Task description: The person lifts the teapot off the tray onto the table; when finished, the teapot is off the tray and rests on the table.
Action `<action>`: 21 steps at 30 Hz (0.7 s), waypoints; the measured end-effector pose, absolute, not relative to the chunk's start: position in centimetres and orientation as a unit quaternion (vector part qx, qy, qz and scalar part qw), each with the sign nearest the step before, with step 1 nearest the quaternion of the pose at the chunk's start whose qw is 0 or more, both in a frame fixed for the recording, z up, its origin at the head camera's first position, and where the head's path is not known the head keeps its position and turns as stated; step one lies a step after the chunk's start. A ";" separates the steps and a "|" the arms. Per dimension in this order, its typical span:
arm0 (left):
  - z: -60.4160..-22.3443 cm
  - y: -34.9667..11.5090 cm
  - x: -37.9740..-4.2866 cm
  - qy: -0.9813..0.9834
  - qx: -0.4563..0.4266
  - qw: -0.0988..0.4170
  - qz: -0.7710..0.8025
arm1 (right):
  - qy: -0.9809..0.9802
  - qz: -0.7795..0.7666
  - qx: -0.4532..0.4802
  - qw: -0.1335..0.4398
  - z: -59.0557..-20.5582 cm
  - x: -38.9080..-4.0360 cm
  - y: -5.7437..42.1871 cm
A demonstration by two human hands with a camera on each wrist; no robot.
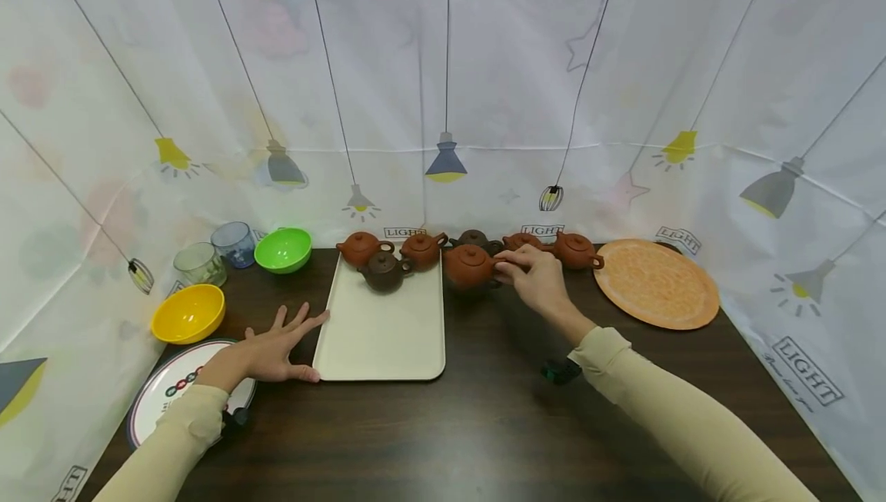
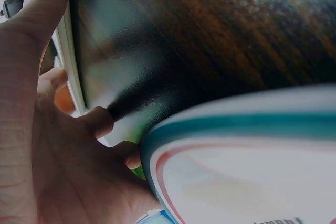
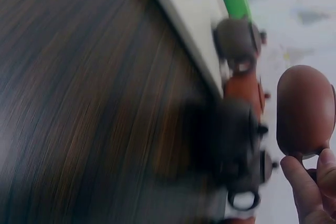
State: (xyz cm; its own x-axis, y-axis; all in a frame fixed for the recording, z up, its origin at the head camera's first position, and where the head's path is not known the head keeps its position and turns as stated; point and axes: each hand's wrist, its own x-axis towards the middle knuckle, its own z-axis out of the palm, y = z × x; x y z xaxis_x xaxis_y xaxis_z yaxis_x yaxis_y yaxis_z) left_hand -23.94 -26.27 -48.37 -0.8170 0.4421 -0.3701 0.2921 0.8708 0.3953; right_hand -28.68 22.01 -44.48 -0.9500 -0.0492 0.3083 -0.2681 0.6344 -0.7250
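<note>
Above the dark wood-grain desk [image 1: 484,433], the right-hand grip [image 1: 537,280] pinches the handle of a round reddish-brown clay teapot [image 1: 467,268], raised just beside the right edge of a cream rectangular tray [image 1: 377,348]. Risk assessed: handle-only support could let the body tip and shed its lid [image 1: 471,251]; low sideways travel could strike the dark brown clay teapot [image 1: 384,272] aboard the tray. Long axis runs roughly left to right, handle rightward, spout end trayward. The left-hand grip [image 1: 277,350] is released, fingers spread at the tray's left edge.
</note>
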 end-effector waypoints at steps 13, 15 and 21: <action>-47.8 -25.9 -23.9 0.941 0.184 0.240 0.154 | -0.892 0.423 0.011 0.156 -46.2 -28.8 29.6; -48.0 -25.9 -23.9 0.941 0.183 0.240 0.153 | -0.893 0.420 0.003 0.160 -46.7 -28.8 30.1; -48.0 -25.9 -24.0 0.940 0.188 0.240 0.152 | -0.893 0.425 -0.021 0.149 -48.5 -28.8 30.5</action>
State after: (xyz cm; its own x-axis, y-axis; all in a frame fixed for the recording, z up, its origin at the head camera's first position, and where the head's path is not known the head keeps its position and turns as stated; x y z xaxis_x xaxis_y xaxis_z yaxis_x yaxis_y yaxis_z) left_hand -23.96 -25.85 -47.98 -0.8147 0.4257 -0.3939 0.2802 0.8836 0.3753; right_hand -28.85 30.47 -48.46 -0.9546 0.1646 0.2483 -0.0888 0.6385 -0.7645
